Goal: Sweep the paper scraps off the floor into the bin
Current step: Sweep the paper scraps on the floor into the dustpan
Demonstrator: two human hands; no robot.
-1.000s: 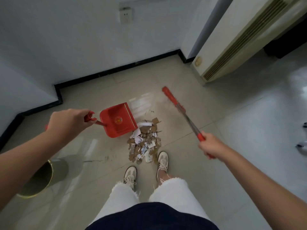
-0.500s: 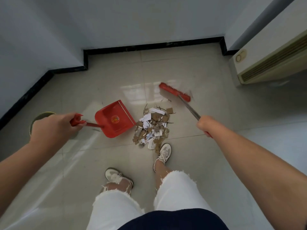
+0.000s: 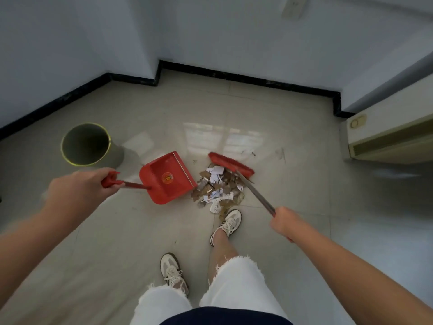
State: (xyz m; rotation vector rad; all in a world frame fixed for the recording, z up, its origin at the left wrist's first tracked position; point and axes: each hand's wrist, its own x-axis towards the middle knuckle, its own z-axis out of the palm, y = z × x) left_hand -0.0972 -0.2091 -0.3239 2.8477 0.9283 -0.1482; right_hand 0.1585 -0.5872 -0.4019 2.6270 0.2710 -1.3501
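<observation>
A pile of white and brown paper scraps [image 3: 218, 188] lies on the tiled floor just ahead of my right shoe. My left hand [image 3: 79, 193] grips the handle of a red dustpan [image 3: 167, 178], whose open lip rests on the floor against the pile's left edge. My right hand [image 3: 284, 221] holds the metal handle of a red broom [image 3: 230, 164]; its head sits on the floor at the far side of the pile. A round grey bin [image 3: 85, 144] with a yellow rim stands to the far left, behind the dustpan.
Walls with black skirting [image 3: 234, 75] close the corner beyond the pile. A cream floor-standing unit [image 3: 386, 139] stands at the right. My two feet in white trainers [image 3: 227, 225] stand close behind the scraps. A few stray bits [image 3: 251, 153] lie past the broom head.
The broom head has come down onto the floor behind the pile. The dustpan has settled against the scraps. The view has swung so the bin shows fully at the left.
</observation>
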